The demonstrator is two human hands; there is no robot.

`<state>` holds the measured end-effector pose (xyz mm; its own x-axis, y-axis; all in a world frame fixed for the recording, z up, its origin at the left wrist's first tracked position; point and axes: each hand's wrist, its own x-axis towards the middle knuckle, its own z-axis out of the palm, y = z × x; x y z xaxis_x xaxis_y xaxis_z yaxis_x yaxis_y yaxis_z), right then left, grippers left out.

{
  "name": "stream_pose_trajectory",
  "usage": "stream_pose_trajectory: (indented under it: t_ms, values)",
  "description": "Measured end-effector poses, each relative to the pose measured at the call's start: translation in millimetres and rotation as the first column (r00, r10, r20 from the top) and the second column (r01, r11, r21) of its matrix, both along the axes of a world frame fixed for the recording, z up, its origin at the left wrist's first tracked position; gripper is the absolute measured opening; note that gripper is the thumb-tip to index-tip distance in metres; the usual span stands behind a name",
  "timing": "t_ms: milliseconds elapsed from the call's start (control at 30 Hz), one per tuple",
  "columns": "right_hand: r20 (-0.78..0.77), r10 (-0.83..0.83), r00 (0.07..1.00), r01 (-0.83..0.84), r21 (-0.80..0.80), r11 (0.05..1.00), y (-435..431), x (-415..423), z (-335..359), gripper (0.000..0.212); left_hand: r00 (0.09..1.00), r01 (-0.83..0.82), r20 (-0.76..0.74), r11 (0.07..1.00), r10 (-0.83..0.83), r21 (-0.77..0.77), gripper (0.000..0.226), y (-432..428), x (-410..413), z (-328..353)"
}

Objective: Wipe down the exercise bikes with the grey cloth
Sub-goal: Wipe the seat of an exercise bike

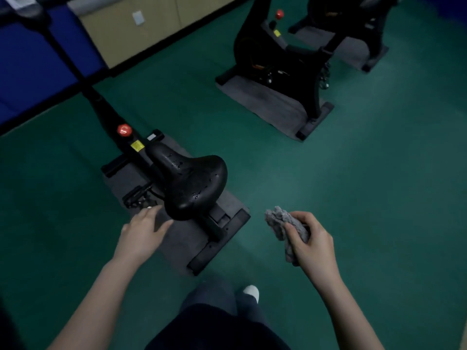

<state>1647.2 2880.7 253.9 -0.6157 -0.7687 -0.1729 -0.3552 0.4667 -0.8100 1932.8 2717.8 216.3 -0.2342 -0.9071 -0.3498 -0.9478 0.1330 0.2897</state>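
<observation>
Just right of the black saddle (190, 181), my right hand (312, 239) is clenched around the grey cloth (283, 223), which is bunched and held over the green floor (353, 173). The saddle's long axis runs from its narrow nose at upper left to its wide rear near me. My left hand (142, 229) is released, fingers spread beside the rear edge; I cannot tell if it touches.

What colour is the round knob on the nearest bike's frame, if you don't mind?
Red knob, clearest in the head view.
</observation>
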Motion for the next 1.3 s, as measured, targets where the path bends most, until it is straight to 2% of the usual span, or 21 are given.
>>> stream_pose_trajectory:
  t_ms: [233, 367, 567, 800, 1033, 1167, 1233, 1300]
  values:
    - [-0.011, 0.179, 0.984, -0.179, -0.002, 0.984, -32, -19, -4, 0.015, 0.982, -0.177, -0.068, 0.984, 0.176, -0.008, 0.056, 5, -10, 4]
    - [-0.067, 0.278, 0.958, -0.277, 0.015, 0.961, -61, -21, -7, 0.024, 0.965, -0.243, -0.103, 0.970, 0.241, -0.003, 0.056, -4, -12, -2]
    - [-0.093, 0.378, 0.921, -0.376, 0.032, 0.926, -114, -14, -8, 0.026, 0.930, -0.329, -0.164, 0.944, 0.329, 0.026, 0.055, -30, -11, -16]
    - [-0.151, 0.464, 0.873, -0.474, -0.034, 0.880, -181, 9, -11, 0.023, 0.850, -0.428, -0.296, 0.899, 0.435, 0.095, 0.055, -65, -14, -33]
    - [-0.167, 0.560, 0.812, -0.581, -0.124, 0.805, -259, 47, -18, 0.024, 0.701, -0.525, -0.457, 0.830, 0.548, 0.189, 0.054, -81, -24, -46]
    - [-0.233, 0.658, 0.716, -0.697, -0.178, 0.694, -315, 77, -23, 0.026, 0.627, -0.541, -0.535, 0.811, 0.566, 0.224, 0.053, -91, -30, -54]
    - [-0.303, 0.748, 0.590, -0.806, -0.161, 0.570, -341, 97, -29, 0.027, 0.580, -0.573, -0.565, 0.787, 0.587, 0.230, 0.050, -94, -32, -59]
    - [-0.367, 0.839, 0.403, -0.913, -0.092, 0.398, -360, 114, -35, 0.029, 0.516, -0.596, -0.601, 0.760, 0.610, 0.260, 0.047, -95, -35, -63]
